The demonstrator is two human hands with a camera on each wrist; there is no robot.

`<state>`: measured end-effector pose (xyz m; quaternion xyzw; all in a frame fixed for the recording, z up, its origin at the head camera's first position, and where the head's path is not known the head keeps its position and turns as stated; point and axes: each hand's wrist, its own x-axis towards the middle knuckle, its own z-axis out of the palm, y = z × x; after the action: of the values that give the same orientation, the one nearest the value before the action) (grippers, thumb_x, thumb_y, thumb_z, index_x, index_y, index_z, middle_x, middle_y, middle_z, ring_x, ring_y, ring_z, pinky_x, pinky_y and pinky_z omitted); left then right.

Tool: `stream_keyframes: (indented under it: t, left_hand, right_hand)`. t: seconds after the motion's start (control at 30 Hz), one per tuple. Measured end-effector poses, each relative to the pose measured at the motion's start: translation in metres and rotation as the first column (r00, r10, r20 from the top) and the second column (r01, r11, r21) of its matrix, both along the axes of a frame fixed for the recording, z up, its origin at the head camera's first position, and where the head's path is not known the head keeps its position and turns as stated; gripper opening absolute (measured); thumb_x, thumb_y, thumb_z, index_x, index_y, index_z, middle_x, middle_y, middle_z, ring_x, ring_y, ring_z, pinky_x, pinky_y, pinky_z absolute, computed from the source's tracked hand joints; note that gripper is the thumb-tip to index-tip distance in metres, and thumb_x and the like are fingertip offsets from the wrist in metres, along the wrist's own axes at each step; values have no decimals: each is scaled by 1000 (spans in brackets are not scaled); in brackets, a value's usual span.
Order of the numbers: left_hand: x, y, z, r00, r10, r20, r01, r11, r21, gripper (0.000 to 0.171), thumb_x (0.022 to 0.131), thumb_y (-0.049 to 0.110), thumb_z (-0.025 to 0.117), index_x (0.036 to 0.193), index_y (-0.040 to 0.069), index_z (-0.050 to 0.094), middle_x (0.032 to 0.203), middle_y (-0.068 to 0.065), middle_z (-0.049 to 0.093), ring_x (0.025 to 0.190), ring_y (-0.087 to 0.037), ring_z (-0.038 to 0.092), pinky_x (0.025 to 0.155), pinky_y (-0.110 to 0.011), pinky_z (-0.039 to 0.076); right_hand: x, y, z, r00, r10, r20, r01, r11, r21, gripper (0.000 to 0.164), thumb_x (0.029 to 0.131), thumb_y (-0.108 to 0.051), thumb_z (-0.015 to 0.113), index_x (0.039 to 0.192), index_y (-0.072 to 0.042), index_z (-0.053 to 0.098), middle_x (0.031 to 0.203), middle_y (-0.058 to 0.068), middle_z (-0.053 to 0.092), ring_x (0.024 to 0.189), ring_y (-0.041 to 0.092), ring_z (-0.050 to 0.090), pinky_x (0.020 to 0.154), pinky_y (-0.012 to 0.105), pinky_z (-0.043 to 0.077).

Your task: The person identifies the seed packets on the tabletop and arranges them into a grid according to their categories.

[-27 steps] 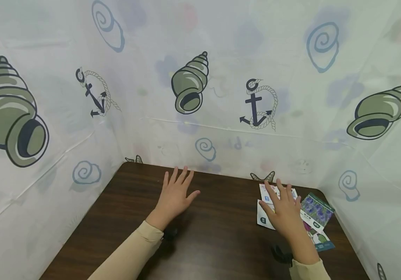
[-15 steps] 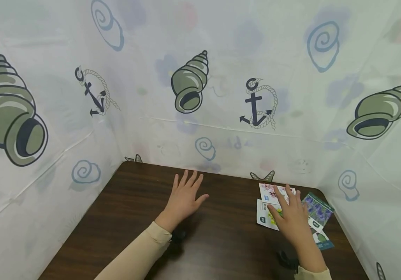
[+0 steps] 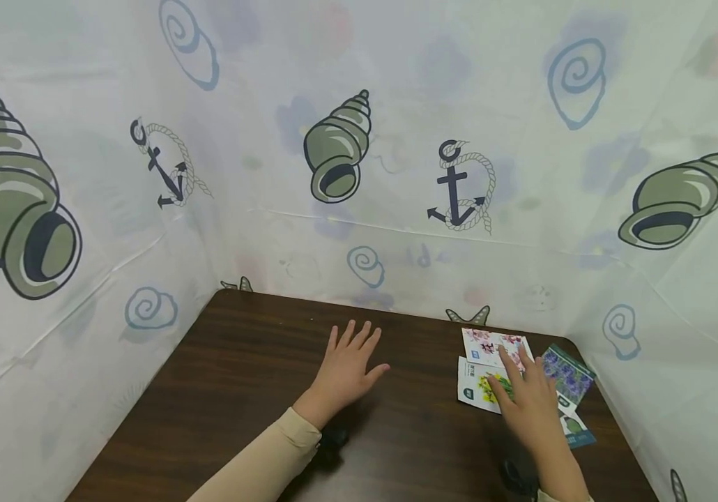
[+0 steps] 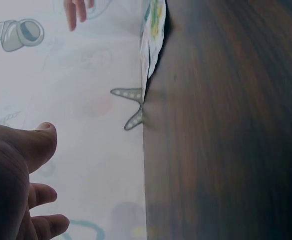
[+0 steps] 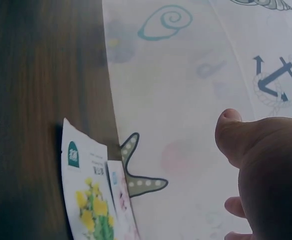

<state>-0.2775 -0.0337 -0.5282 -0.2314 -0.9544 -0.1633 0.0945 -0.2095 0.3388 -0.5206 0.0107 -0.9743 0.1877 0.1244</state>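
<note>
My left hand (image 3: pixel 343 376) is held over the middle of the dark wooden table, fingers spread and holding nothing. Its thumb and fingertips show at the lower left of the left wrist view. On the right, my right hand (image 3: pixel 531 404) hovers with loosely spread fingers over a group of flower seed packets. Among these are a white packet with yellow flowers (image 3: pixel 475 383), one with pink blossoms (image 3: pixel 484 345) behind it, and one with purple flowers (image 3: pixel 569 376). Partly covered by the right hand and forearm is another packet with a teal edge (image 3: pixel 580 438).
White fabric walls (image 3: pixel 409 272) printed with shells and anchors enclose the table (image 3: pixel 221 390) at the back and both sides. Dark wrist devices show under both wrists, the left device (image 3: pixel 334 439) and the right device (image 3: pixel 516 477).
My left hand has moved right and slightly toward me. The right hand has shifted a little right and down, uncovering more of the pink and yellow flower packets. The packets stay put.
</note>
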Motion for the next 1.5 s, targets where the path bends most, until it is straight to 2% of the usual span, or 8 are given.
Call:
stream_keyframes:
  t: [0.2, 0.47, 0.6, 0.7, 0.83, 1.07, 1.3, 1.5]
  left_hand:
    - [4, 11, -5, 1000, -14, 20, 14, 1000, 11, 80, 108, 63, 57, 172, 20, 37, 179, -11, 34, 168, -43, 25, 135, -69, 13]
    - [10, 22, -14, 998, -42, 57, 40, 999, 24, 79, 108, 63, 56, 172, 20, 37, 179, -8, 35, 169, -41, 25, 136, -68, 14]
    - [16, 28, -15, 995, -65, 81, 62, 997, 46, 78, 108, 62, 58, 172, 20, 39, 179, -8, 35, 168, -42, 25, 136, -69, 14]
    - [16, 34, -16, 993, -78, 85, 74, 996, 49, 78, 109, 62, 57, 172, 20, 39, 179, -7, 35, 168, -41, 26, 136, -68, 15]
    - [15, 42, -16, 991, -98, 91, 94, 994, 53, 78, 109, 63, 54, 172, 21, 38, 179, -6, 35, 169, -40, 25, 136, -68, 15]
    - [15, 56, -16, 984, -136, 110, 127, 988, 84, 74, 110, 61, 56, 171, 22, 40, 177, -6, 39, 168, -39, 28, 135, -68, 18]
    - [16, 73, -17, 964, -195, 180, 175, 977, 122, 72, 110, 58, 57, 171, 22, 41, 177, -5, 38, 169, -37, 26, 136, -66, 16]
    - [16, 84, -19, 955, -216, 204, 199, 975, 100, 72, 111, 59, 55, 171, 23, 40, 178, -3, 38, 169, -33, 26, 137, -63, 18]
  right_hand:
    - [5, 8, -12, 1000, -16, 2, 16, 1000, 10, 71, 110, -45, 63, 171, -18, 37, 173, 35, 27, 159, 68, 16, 117, 92, 12]
    - [13, 16, -29, 994, -76, 80, 76, 997, 4, 74, 111, -50, 60, 173, -17, 35, 173, 36, 25, 156, 68, 21, 118, 89, 16]
    - [17, 21, -38, 996, -85, 31, 86, 996, -2, 72, 110, -43, 64, 170, -11, 40, 168, 39, 32, 148, 66, 37, 115, 86, 27]
    - [18, 27, -44, 995, -95, 7, 95, 995, -12, 68, 111, -39, 64, 167, -7, 43, 164, 42, 37, 143, 67, 41, 112, 87, 28]
    - [17, 35, -49, 993, -110, 30, 112, 992, -54, 65, 113, -39, 60, 166, -5, 44, 164, 42, 36, 146, 70, 35, 111, 91, 23]
    - [18, 42, -55, 986, -160, 41, 164, 979, -120, 62, 113, -37, 61, 165, -6, 46, 161, 42, 39, 143, 67, 41, 113, 86, 31]
    - [17, 43, -60, 972, -200, 127, 219, 962, -162, 63, 115, -38, 56, 167, -5, 43, 157, 40, 41, 144, 64, 41, 116, 81, 34]
    - [17, 46, -62, 963, -202, 176, 232, 957, -172, 65, 116, -40, 53, 169, -5, 40, 160, 40, 38, 145, 65, 40, 116, 81, 34]
